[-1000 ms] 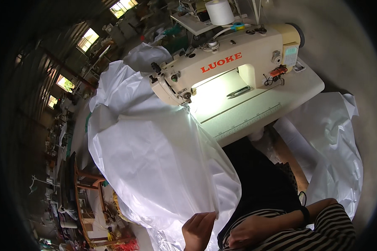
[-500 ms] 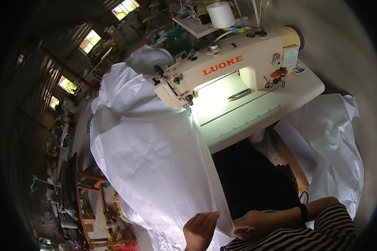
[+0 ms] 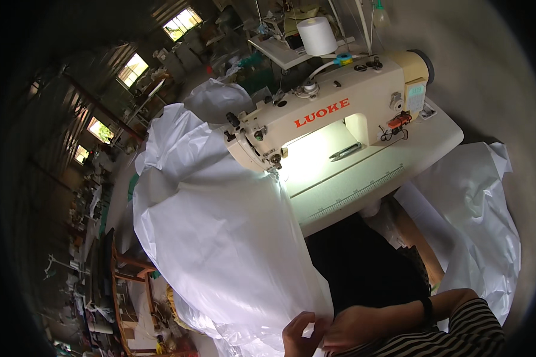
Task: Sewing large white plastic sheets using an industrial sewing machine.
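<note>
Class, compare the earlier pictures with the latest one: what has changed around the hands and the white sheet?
The left hand has moved right, close beside the right hand, by the white sheet. The sheet's right edge, bulging earlier, now runs straighter from the sewing machine. Whether either hand's grip changed is unclear. The small tool still lies on the machine bed.
</note>
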Tool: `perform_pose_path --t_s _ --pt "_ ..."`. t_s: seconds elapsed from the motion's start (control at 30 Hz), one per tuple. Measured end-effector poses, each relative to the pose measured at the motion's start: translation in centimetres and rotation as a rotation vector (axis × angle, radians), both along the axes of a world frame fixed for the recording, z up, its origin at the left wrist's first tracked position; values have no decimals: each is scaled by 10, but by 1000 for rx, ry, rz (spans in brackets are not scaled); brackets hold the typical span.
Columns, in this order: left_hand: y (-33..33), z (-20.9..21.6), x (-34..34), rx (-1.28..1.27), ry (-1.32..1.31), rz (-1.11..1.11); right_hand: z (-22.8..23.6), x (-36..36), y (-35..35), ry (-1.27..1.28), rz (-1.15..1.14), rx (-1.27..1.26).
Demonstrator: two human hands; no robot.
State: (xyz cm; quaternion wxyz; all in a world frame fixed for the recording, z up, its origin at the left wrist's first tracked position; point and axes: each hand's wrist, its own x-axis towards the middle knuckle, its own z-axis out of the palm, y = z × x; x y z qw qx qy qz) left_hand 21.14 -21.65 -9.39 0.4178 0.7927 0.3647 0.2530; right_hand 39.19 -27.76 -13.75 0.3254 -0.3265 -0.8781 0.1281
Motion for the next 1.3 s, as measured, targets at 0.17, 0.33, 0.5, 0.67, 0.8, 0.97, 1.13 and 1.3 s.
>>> perform_pose_path --t_s 0.17,0.33,0.5,0.67,0.8,0.97,1.13,1.3 --pt "9 -5 30 518 63 -100 -91 -58 74 547 -543 83" --pt "28 -11 24 623 118 -349 -71 24 129 1174 -354 -1101" --pt "29 -18 31 634 106 -454 5 58 201 198 -923 -523" --pt "32 -21 29 614 60 -489 -13 57 225 -180 -1040 -385" --pt "32 -19 29 587 49 -481 -6 60 210 -37 -1040 -322" --pt "28 -25 25 479 93 -476 0 50 183 33 -1095 -390" --pt "26 -23 34 423 46 -532 -3 61 217 -148 -1141 -296" --pt "19 -22 23 407 62 -411 5 45 175 -76 -1010 -308"
